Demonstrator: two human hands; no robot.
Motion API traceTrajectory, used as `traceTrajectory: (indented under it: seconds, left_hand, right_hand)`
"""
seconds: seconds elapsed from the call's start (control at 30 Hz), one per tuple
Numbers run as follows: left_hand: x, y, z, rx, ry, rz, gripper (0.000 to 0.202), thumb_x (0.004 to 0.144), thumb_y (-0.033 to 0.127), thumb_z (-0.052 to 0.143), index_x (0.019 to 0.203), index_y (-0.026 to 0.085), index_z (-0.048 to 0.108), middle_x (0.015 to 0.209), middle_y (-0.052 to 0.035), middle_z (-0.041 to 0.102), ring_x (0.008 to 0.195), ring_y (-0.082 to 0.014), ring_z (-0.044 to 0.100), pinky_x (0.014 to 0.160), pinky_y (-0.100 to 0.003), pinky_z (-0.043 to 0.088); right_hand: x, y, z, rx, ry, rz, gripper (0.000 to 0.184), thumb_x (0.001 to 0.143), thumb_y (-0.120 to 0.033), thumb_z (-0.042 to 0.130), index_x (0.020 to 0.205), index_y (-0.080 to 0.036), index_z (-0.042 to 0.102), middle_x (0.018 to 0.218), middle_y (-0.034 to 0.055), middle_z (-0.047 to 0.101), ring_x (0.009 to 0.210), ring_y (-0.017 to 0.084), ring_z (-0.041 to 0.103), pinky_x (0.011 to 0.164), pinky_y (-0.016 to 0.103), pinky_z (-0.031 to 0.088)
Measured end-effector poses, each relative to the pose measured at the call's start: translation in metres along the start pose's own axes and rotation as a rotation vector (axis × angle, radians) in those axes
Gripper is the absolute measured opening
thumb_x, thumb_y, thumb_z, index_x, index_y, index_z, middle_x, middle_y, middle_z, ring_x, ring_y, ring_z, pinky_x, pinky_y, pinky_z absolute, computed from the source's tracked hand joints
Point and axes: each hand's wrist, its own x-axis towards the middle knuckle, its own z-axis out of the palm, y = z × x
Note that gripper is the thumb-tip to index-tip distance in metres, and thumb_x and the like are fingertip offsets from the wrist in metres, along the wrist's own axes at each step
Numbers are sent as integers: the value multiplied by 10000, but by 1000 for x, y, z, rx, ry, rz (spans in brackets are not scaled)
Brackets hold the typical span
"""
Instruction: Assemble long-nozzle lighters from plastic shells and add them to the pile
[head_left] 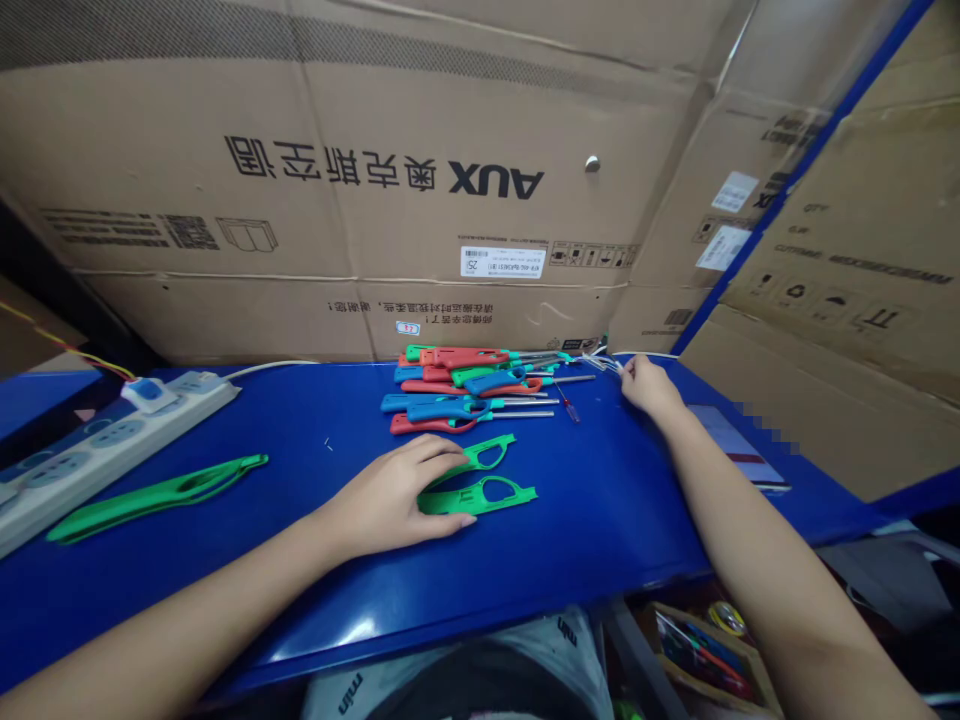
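My left hand [409, 495] lies over two green lighter casing halves [480, 497], fingers on the upper one and thumb along the lower one. Their handle loops stick out to the right, while the other ends are hidden under the palm. At the back right, my right hand [651, 388] has its fingers pinched together at a bunch of thin whitish and silvery pieces [604, 362]; what is between the fingertips is unclear. Beyond the left hand is a pile of red, blue and green long-nosed lighters [450, 408], metal tubes pointing right. A small screwdriver [571, 408] lies beside them.
Another green casing [161, 497] lies at left near a white power strip [112, 440] with a plug in it. Cardboard [360, 230] walls the back and right of the blue table [585, 530]. A flat tablet-like object [739, 450] sits at right, and a box [712, 655] is below.
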Motion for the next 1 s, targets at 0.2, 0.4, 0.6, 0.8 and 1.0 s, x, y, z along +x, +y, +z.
traceTrajectory:
  seconds: [0.2, 0.4, 0.6, 0.8, 1.0]
  left_hand:
    - [-2, -3, 3, 25, -32, 12, 446, 908, 437, 644, 1298, 221, 654, 1292, -94, 683, 1201, -267, 639, 1022, -400, 537]
    - [-2, -20, -4, 56, -47, 56, 426, 926, 438, 621, 1279, 206, 681, 1285, -96, 699, 1192, -265, 657, 1036, -407, 532]
    - [-1, -27, -11, 47, 125, 76, 403, 894, 450, 669, 1221, 217, 706, 1219, -85, 729, 1136, -259, 680, 1011, -404, 544]
    - [5, -10, -12, -104, 587, -143, 586, 882, 370, 708, 1424, 239, 529, 1388, -102, 614, 1266, -258, 582, 1094, -431, 463]
    - [6, 2, 0, -539, 398, -285, 221, 947, 394, 602, 916, 183, 662, 865, -31, 725, 793, -169, 684, 754, -287, 553]
  right_hand:
    - [-8, -13, -8, 200, 183, -160, 134, 938, -306, 481, 991, -201, 546, 976, 137, 703, 889, 259, 661, 771, 329, 493]
    - [-21, -40, -20, 363, 312, -314, 125, 925, -325, 483, 958, -207, 509, 936, 100, 678, 832, 216, 634, 817, 324, 497]
    - [-67, -95, -28, 698, 291, -643, 161, 933, -376, 563, 923, -219, 528, 824, 26, 635, 743, 174, 606, 722, 296, 493]
    - [-128, -132, -13, 869, 107, -913, 94, 953, -314, 610, 959, -226, 577, 842, 18, 653, 720, 153, 623, 654, 279, 500]
    - [-148, -132, 22, 820, 128, -1083, 45, 950, -248, 605, 989, -226, 598, 888, 33, 695, 768, 161, 658, 675, 276, 539]
